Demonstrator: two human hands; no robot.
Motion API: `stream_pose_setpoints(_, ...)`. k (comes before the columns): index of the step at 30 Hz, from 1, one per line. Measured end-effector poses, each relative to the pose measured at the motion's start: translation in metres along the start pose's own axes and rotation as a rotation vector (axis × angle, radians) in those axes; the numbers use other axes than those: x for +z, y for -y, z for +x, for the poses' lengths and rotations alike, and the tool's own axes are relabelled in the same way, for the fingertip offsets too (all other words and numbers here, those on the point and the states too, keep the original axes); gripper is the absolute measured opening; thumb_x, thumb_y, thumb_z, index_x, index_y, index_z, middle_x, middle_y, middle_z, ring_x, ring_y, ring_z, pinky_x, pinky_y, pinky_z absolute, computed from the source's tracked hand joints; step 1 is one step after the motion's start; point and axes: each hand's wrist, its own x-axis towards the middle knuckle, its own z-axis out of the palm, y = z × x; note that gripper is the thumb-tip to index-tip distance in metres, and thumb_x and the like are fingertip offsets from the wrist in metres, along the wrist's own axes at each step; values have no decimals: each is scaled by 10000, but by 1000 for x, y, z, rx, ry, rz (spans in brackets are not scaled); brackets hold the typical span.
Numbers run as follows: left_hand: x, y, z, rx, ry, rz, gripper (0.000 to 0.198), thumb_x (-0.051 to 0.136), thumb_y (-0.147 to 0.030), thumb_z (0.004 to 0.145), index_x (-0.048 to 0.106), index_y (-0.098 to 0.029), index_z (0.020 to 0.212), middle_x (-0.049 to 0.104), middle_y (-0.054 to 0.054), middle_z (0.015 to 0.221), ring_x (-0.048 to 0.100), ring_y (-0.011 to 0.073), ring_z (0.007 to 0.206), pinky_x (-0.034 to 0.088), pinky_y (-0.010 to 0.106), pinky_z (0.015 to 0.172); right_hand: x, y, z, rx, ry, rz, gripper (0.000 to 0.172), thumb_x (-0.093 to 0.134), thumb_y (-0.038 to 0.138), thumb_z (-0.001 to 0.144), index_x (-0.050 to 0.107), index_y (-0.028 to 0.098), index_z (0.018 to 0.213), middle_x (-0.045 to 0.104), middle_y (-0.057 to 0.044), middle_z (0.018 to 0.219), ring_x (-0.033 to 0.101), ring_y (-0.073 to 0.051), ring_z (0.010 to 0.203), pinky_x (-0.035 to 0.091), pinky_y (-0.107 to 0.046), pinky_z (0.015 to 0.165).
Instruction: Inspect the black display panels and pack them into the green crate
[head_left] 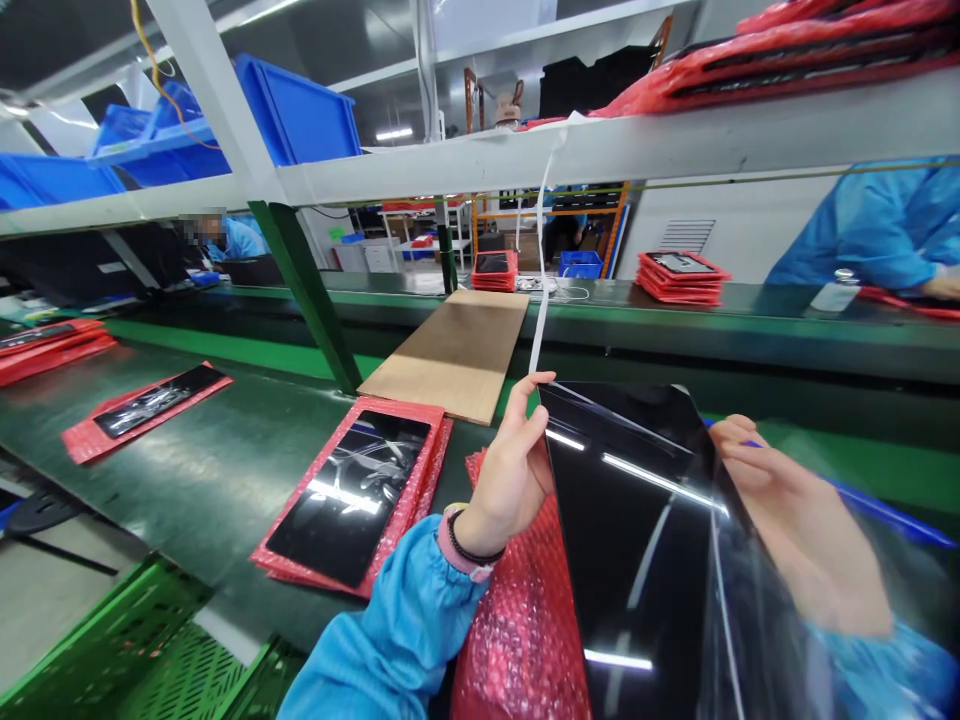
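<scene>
Black panel: nearest the camera, at 5 o'clock from mid-view (637, 540); tilted, glossy face showing, lower end cut off by the frame.
Left hand: at 5 to 6 o'clock (510, 475), fingers (534, 425) clamped on the panel's left edge close to its upper corner.
Right hand: at 4 o'clock (806, 530), blurred, fingers bent beside the panel's right edge – I cannot tell whether they grip it or sit apart.
Red bubble wrap: at 6 o'clock (521, 630), showing below the left hand and left of the panel.
Second panel: at 7 to 8 o'clock (349, 500), lying on red pouches (421, 480) on the green surface (202, 460).
White strip: hanging at 1 o'clock (541, 270), its lower end near the left fingers; contact is unclear.
Drop risk: if the right fingers carry little weight, the left corner pinch could let the panel swing or slip.
Scuff risk: fingers sliding over the glossy face could smear it.
Knock risk: a leftward swing could strike the second panel – the two lie fairly near.
</scene>
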Motion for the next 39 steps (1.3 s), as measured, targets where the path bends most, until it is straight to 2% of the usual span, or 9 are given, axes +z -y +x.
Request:
stream_pose_setpoints(4,1,2,0,15,-33,42,241,465,-226,925,532,-248,1155,613,-6,1035,602,136,957,447,235,859,2,-5,-14,147,-45,41,410,747,169,553,617,291,923,648,5,1203,637,-173,985,547,-177,580)
stream_pose_setpoints(8,-11,6,-6,-33,-83,83,283,473,-309,912,540,-224,1173,603,27,1097,581,176,1003,450,278,864,2,-17,-28,156,3,7,538,754,224,577,610,342,1082,536,63,1372,427,-200,1311,526,-181,810)
stream_pose_setpoints(12,-49,6,-24,-197,-193,283,433,539,-377,860,474,-256,1271,537,69,1242,545,199,1084,440,306,871,-4,-50,-28,192,11,-40,512,767,268,543,616,300,1031,574,-8,1335,373,-254,1347,381,-354,1068)
stream_pose_setpoints(15,-86,4,-45,-154,-321,582,511,625,-304,784,454,-260,1263,456,86,1341,465,209,1197,410,308,924,-6,-84,-24,172,18,-52,487,759,272,533,608,283,996,605,-40,1298,367,-263,1349,281,-412,1123)
stream_pose_setpoints(20,-123,12,-81,-302,-328,746,352,676,-251,668,559,-160,988,567,73,954,569,171,809,469,284,642,5,-119,-38,38,77,-80,411,700,364,637,574,261,1015,594,-75,1305,444,-287,1294,320,-461,1095)
stream_pose_setpoints(25,-130,20,-96,-528,-213,766,322,690,-382,648,535,-147,804,538,-22,628,525,113,492,452,274,486,0,-113,-52,-216,141,-223,315,668,375,761,581,252,1037,582,-72,1313,435,-248,1308,254,-437,1131)
stream_pose_setpoints(29,-133,21,-93,-575,-172,812,358,716,-436,614,532,-154,735,509,-44,577,508,107,475,426,242,428,-30,-115,-15,-330,33,-323,357,669,394,778,552,240,1078,543,-81,1336,419,-242,1313,235,-446,1132)
stream_pose_setpoints(35,-129,23,-83,-587,-170,850,258,690,-371,645,535,-165,643,462,-62,504,417,77,407,299,217,385,-69,-141,43,-113,74,-447,251,595,304,883,598,139,1073,630,-70,1084,620,-206,963,506,-436,846)
stream_pose_setpoints(39,-118,20,-82,-549,-200,791,181,644,-279,656,504,-173,609,447,-61,531,389,75,439,288,224,428,-74,-147,50,-27,120,-449,238,584,297,892,598,142,1072,627,-62,1062,626,-181,895,532,-381,773)
